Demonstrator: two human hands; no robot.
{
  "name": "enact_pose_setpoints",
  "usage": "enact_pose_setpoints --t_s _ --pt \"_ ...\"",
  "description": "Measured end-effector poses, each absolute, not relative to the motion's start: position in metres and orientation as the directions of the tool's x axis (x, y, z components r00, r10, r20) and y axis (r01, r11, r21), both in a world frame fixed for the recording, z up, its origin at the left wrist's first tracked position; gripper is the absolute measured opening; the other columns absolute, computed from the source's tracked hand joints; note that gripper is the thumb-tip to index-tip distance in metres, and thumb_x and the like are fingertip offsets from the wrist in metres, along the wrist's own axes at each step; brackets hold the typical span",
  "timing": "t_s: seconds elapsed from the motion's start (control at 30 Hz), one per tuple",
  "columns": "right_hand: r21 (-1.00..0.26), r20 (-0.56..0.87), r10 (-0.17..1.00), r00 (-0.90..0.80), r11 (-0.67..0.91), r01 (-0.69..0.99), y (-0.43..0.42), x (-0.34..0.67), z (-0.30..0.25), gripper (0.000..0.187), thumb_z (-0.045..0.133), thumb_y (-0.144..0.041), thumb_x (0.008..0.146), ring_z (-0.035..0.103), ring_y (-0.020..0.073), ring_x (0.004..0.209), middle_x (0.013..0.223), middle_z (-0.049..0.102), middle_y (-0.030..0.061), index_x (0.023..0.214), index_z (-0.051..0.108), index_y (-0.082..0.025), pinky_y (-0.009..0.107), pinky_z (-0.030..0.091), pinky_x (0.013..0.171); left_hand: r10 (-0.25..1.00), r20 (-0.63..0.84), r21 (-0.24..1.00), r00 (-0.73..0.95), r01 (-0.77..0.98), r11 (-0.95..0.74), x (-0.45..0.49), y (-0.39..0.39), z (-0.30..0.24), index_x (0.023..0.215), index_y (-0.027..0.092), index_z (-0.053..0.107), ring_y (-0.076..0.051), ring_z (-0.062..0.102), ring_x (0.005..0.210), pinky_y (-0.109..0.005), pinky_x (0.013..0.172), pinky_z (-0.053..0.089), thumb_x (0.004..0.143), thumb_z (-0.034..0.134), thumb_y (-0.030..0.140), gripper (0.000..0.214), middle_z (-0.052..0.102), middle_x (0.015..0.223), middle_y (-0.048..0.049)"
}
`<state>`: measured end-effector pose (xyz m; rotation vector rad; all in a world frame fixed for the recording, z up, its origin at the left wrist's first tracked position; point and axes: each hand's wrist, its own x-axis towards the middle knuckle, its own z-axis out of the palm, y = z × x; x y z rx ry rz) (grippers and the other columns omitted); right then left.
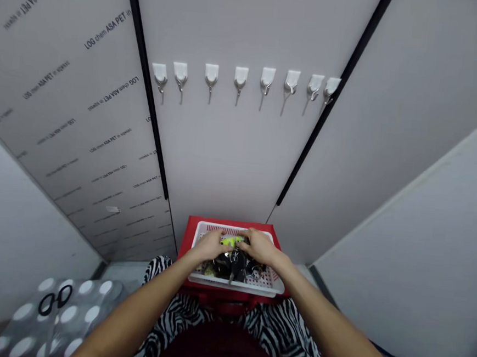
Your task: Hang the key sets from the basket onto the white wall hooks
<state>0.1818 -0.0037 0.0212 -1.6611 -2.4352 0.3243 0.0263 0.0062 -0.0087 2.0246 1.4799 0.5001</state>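
Observation:
Both my hands reach down into a white perforated basket [273,285] that rests on a red stool [186,240] in front of my knees. My left hand [210,245] and my right hand [260,246] meet over a heap of dark small items [231,266] with metal rings, possibly keys or keychains. A bright yellow-green piece [232,240] shows between the fingers of both hands. The fingers of both hands are curled and pinched around it. What else they hold is hidden.
On the white wall panel ahead hangs a row of several bare metal hooks [241,79] on white pads. Black seams [146,89] split the panels, and printed film covers the left one. A spotted cushion [56,313] lies at the lower left. My zebra-print trousers [276,330] fill the bottom.

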Motion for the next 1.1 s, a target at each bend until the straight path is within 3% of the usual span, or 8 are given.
enact_pose_setpoints --t_s 0.2,0.3,0.47,0.67,0.77,0.9,1.0,1.1 --pt "-0.500 0.083 0.923 -0.376 0.365 0.785 0.004 0.175 0.017 0.023 0.039 -0.014 0.059 0.050 0.0144 0.066 0.071 0.059 0.0049 0.069 0.059 -0.017 0.022 0.034 0.059 0.923 -0.190 0.863 0.333 0.505 -0.005 0.028 0.020 -0.015 0.049 0.014 0.050 -0.007 0.034 0.041 -0.017 0.041 0.024 0.055 0.048 0.035 0.022 0.041 0.040 0.0048" --pt "-0.602 0.111 0.946 -0.305 0.308 0.737 0.004 0.181 0.014 0.022 0.039 -0.019 0.062 0.050 0.0136 0.062 0.068 0.059 0.0041 0.070 0.059 -0.016 0.022 0.034 0.057 0.921 -0.201 0.931 0.334 0.357 0.074 0.025 0.022 -0.009 0.052 0.013 0.051 -0.006 0.034 0.041 -0.017 0.042 0.025 0.051 0.052 0.023 0.010 0.041 0.041 0.0059" --pt "-0.743 0.090 0.969 -0.228 0.218 0.632 0.006 0.190 0.018 0.023 0.041 -0.025 0.063 0.049 0.0141 0.061 0.066 0.058 0.0030 0.073 0.057 -0.015 0.024 0.035 0.058 0.968 -0.069 0.994 0.242 0.095 0.048 0.014 0.026 0.028 0.066 0.012 0.055 -0.007 0.042 0.051 -0.018 0.050 0.031 0.055 0.052 0.024 0.016 0.053 0.058 0.0011" --pt "-0.987 -0.056 0.955 -0.291 -0.010 0.159 0.003 0.162 0.035 0.024 0.041 -0.029 0.063 0.049 0.0118 0.062 0.068 0.055 0.0024 0.076 0.052 -0.013 0.022 0.035 0.055 0.989 0.021 0.998 0.149 -0.066 -0.012 0.010 0.020 0.056 0.069 0.011 0.055 -0.007 0.045 0.053 -0.019 0.054 0.035 0.056 0.052 0.021 0.016 0.055 0.063 -0.0011" --pt "-0.998 -0.062 0.942 -0.331 -0.061 0.015 -0.002 0.148 0.039 0.020 0.043 -0.026 0.062 0.046 0.0084 0.056 0.062 0.052 -0.0001 0.075 0.049 -0.014 0.019 0.032 0.050 0.997 0.077 0.988 -0.014 -0.136 -0.078 0.009 0.017 0.059 0.068 0.011 0.055 -0.007 0.046 0.053 -0.019 0.053 0.035 0.057 0.052 0.023 0.016 0.055 0.062 -0.0008" --pt "-0.985 -0.028 0.923 -0.385 0.041 0.169 -0.009 0.147 0.042 0.012 0.050 -0.023 0.056 0.035 0.0043 0.043 0.046 0.043 -0.0050 0.059 0.049 -0.011 0.018 0.024 0.044 0.989 0.127 0.975 -0.072 -0.176 -0.138 0.007 0.013 0.068 0.068 0.012 0.053 -0.005 0.043 0.048 -0.017 0.048 0.034 0.055 0.053 0.022 0.017 0.051 0.056 0.0023" --pt "-0.980 0.073 0.969 -0.236 0.114 0.163 -0.014 0.154 0.054 0.018 0.049 -0.028 0.057 0.031 0.0038 0.041 0.042 0.040 -0.0059 0.050 0.045 -0.012 0.018 0.023 0.043 0.986 0.137 0.968 -0.095 -0.197 -0.153 0.004 0.008 0.067 0.069 0.013 0.051 -0.004 0.041 0.046 -0.016 0.048 0.034 0.056 0.052 0.022 0.016 0.047 0.054 0.0041" --pt "-0.993 0.111 0.991 -0.079 0.113 0.014 -0.021 0.158 0.070 0.022 0.046 -0.034 0.058 0.033 0.0039 0.040 0.042 0.040 -0.0064 0.056 0.045 -0.013 0.018 0.024 0.043 0.990 0.108 0.975 -0.095 -0.183 -0.124 -0.001 -0.001 0.055 0.067 0.012 0.050 -0.004 0.041 0.046 -0.017 0.048 0.034 0.057 0.051 0.022 0.014 0.047 0.053 0.0038"
